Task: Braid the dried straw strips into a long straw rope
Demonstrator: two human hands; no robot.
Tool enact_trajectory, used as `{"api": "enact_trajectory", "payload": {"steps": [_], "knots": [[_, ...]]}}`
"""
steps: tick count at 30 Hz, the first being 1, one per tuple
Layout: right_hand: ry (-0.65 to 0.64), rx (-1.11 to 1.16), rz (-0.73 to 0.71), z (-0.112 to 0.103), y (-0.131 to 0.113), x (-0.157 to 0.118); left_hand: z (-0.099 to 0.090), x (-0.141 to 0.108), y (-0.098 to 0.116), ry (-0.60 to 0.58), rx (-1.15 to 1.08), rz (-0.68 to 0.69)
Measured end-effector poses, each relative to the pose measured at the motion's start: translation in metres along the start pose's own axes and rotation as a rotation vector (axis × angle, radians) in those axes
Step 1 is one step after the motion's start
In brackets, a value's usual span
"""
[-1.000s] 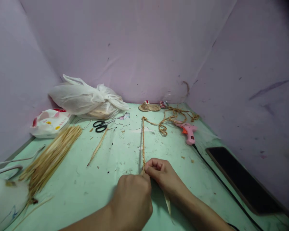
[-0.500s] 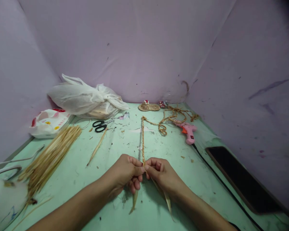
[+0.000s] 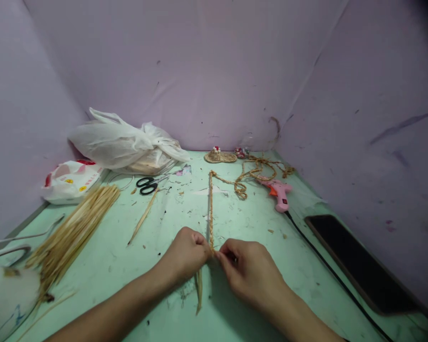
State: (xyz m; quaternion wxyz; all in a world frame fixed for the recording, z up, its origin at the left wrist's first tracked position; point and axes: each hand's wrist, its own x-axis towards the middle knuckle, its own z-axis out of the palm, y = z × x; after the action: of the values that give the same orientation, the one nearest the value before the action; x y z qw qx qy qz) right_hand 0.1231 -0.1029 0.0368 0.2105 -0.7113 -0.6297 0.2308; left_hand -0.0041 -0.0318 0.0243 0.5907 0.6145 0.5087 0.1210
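A braided straw cord [image 3: 210, 209] runs straight toward me down the middle of the table, its near end between my two hands. My left hand [image 3: 190, 251] is closed around the strands at that end, and a loose straw strip [image 3: 199, 290] hangs below it. From the right, my right hand [image 3: 248, 268] pinches a strand at the braid's end between thumb and forefinger. The fingertips of both hands nearly meet there. Beyond, the cord bends at its far end and trails off into a loose coil of braid [image 3: 258, 168].
Left lie a straw bundle [image 3: 76, 228], scissors [image 3: 149, 184], a single straw strip [image 3: 142, 218], a tissue pack [image 3: 71, 183] and a white plastic bag [image 3: 128, 142]. Right are a pink glue gun [image 3: 280, 192] with black cable and a phone [image 3: 360, 263]. A woven piece [image 3: 220, 156] sits at the back.
My right hand has shifted slightly right and turned knuckles up, its fingers pulling away from the left. My left hand has closed more tightly. The strip hanging under my right hand is now out of sight.
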Motion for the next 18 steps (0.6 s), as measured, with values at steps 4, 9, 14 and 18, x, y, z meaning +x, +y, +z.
{"api": "enact_trajectory", "payload": {"steps": [4, 9, 14, 18], "knots": [[-0.025, 0.142, 0.025, 0.006, -0.007, -0.007, 0.001, -0.003, 0.004, -0.040, -0.150, -0.103], [-0.013, 0.134, -0.096, 0.022, -0.009, -0.015, -0.002, -0.006, 0.005, -0.105, -0.245, -0.133], [-0.056, 0.080, -0.135, 0.020, -0.008, -0.016, -0.003, -0.005, 0.004, -0.096, -0.175, -0.101], [-0.122, 0.235, 0.062, -0.002, -0.001, -0.002, -0.004, -0.004, 0.006, -0.101, -0.172, -0.064]]}}
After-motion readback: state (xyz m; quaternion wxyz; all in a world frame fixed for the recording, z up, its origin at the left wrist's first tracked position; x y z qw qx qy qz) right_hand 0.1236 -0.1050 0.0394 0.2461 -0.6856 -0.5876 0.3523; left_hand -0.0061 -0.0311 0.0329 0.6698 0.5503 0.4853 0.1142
